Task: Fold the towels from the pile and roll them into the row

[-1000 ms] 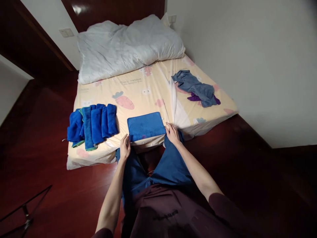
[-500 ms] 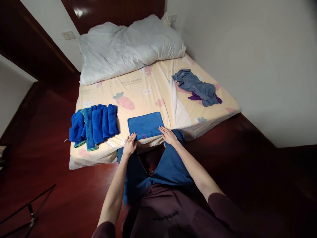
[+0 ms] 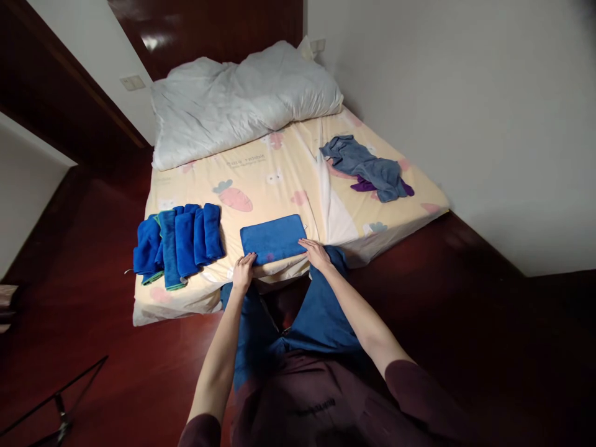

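Note:
A blue towel [image 3: 274,238], folded into a flat rectangle, lies near the front edge of the bed. My left hand [image 3: 243,270] touches its near left corner, fingers stretched forward and lightly bent over the edge. At the near right corner, my right hand [image 3: 315,252] rests with its fingers extended flat on the cloth. Whether either thumb is under the edge is hard to see. To the left sits a row of several rolled blue towels [image 3: 185,242], some with green edging.
The bed [image 3: 186,186] has a cream sheet with carrot prints. A grey-white quilt [image 3: 242,99] is bunched at the headboard. Crumpled grey-blue clothing [image 3: 367,164] lies over a purple cloth [image 3: 363,184] at the right. A black metal stand [image 3: 58,400] is on the floor, lower left.
The view has tilted slightly. My left hand's fingers look a little more bent at the towel's near left corner. My right hand stays at its corner, and the towel lies as before.

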